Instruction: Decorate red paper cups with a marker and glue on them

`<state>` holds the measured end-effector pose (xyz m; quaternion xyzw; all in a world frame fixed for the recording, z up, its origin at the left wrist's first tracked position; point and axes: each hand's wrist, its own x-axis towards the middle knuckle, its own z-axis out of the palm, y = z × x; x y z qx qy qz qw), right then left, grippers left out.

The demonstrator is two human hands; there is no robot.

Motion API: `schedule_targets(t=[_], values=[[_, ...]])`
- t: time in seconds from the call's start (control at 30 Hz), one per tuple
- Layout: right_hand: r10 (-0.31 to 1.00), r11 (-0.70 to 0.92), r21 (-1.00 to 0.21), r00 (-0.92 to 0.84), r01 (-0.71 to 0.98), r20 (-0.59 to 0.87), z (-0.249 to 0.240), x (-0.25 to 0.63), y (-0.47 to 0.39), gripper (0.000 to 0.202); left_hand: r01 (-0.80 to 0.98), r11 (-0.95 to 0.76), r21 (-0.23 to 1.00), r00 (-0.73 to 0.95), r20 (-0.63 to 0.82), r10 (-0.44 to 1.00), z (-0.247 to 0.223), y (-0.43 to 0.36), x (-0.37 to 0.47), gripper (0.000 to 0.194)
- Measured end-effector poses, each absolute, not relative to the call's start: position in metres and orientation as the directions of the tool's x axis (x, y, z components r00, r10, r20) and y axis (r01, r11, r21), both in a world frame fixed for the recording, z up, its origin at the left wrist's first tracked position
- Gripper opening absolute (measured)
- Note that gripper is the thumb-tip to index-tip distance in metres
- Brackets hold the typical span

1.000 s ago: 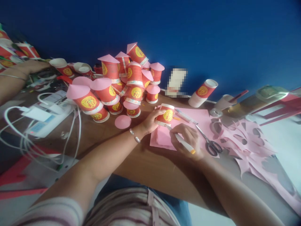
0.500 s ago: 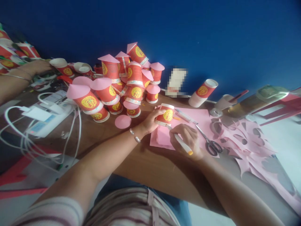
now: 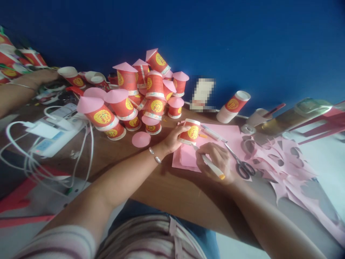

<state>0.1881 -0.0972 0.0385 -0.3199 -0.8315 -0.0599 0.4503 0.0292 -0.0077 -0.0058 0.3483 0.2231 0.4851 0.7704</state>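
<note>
A red paper cup with a yellow emblem and white rim is gripped by my left hand above a stack of pink paper. My right hand is closed round a white marker with an orange end, its tip close to the cup's lower white rim. Whether the tip touches the cup is too small to tell. Beside my right hand, scissors with dark handles lie on the pink paper. A capped pen rests behind the cup.
Several red cups with pink cone tops stand piled at the back left. A power strip with white cables is at left, near another person's arm. Pink paper scraps, a tape roll and stacked cups are at right.
My right hand and the marker have shifted slightly to the right. My left hand and the cup are nearly unmoved. The other person's hand has moved a little.
</note>
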Motion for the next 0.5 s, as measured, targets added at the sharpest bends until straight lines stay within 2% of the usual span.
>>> schedule_targets(t=[0.23,0.5], values=[[0.493,0.805,-0.218,-0.418,0.551,0.763,0.041,0.187,-0.098,0.017,-0.578,0.281,0.766,0.437,0.0,0.899,0.005,-0.011,0.03,0.02],[0.505,0.793,-0.221,-0.409,0.568,0.76,0.037,0.189,-0.096,0.016,-0.557,0.297,0.776,0.468,-0.002,0.884,0.006,-0.012,0.029,0.026]])
